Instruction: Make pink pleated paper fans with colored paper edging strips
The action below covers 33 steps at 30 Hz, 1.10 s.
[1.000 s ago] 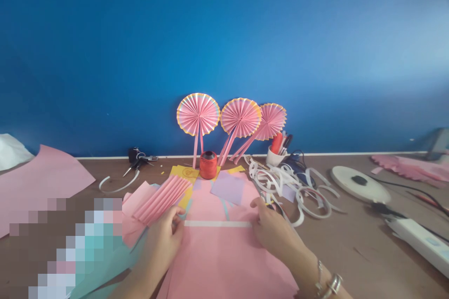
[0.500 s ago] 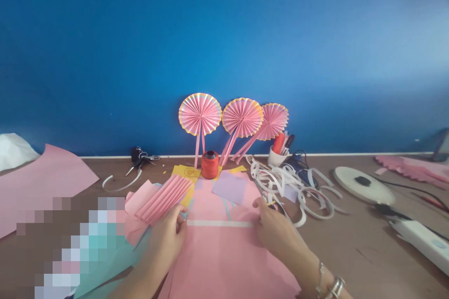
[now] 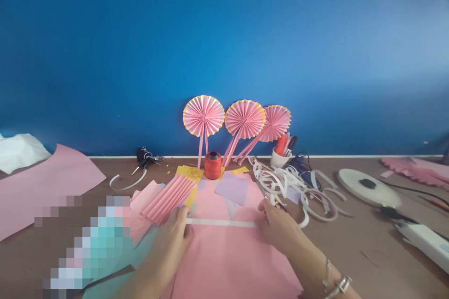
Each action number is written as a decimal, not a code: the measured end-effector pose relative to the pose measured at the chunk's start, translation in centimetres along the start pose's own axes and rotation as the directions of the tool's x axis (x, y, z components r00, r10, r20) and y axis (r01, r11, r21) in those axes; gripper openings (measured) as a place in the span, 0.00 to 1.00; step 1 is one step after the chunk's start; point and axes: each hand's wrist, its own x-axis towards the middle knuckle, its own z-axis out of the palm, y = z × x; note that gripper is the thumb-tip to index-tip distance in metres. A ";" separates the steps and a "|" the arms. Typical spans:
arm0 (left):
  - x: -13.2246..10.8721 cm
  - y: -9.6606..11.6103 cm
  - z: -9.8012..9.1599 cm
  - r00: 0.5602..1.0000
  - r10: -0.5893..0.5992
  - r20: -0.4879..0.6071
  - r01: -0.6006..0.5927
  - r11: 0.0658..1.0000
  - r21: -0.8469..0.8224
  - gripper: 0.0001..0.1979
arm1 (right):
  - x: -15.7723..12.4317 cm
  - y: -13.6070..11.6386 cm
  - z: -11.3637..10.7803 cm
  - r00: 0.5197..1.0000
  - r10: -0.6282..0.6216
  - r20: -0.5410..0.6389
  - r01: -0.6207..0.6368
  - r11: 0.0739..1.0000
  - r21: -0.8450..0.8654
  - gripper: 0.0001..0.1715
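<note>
A pink sheet lies in front of me with a narrow white strip across its upper edge. My left hand is closed at the strip's left end, thumb and fingers together. At the other end my right hand pinches the strip near the sheet's right edge. Beyond the strip are more pink paper, a lilac piece and yellow pieces. Pleated pink paper rests just past my left hand.
Three round pleated fans lean on the blue wall. Near them stand a red thread spool and a white pen cup. Curled white strips lie right of centre, a white disc-shaped device further right, and keys back left.
The view has shifted slightly, moving the scene a little to the right. My left hand's fingers now lie over the strip's left end; my right hand stays at the other end.
</note>
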 end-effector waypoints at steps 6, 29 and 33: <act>-0.5 0.3 -1.2 0.999 -0.031 0.024 0.030 0.999 0.043 0.12 | 0.1 0.8 0.2 0.997 -0.064 -0.032 0.065 0.998 0.021 0.20; 1.0 -1.0 -0.1 0.975 0.178 -0.135 -0.211 0.934 -0.288 0.16 | 1.0 1.0 -2.0 0.920 -0.252 -0.301 0.352 0.868 0.350 0.20; 1.2 -0.8 -0.8 0.965 0.237 -0.114 -0.263 0.897 -0.355 0.13 | 1.3 1.1 -1.8 0.914 -0.198 -0.353 0.335 0.859 0.387 0.22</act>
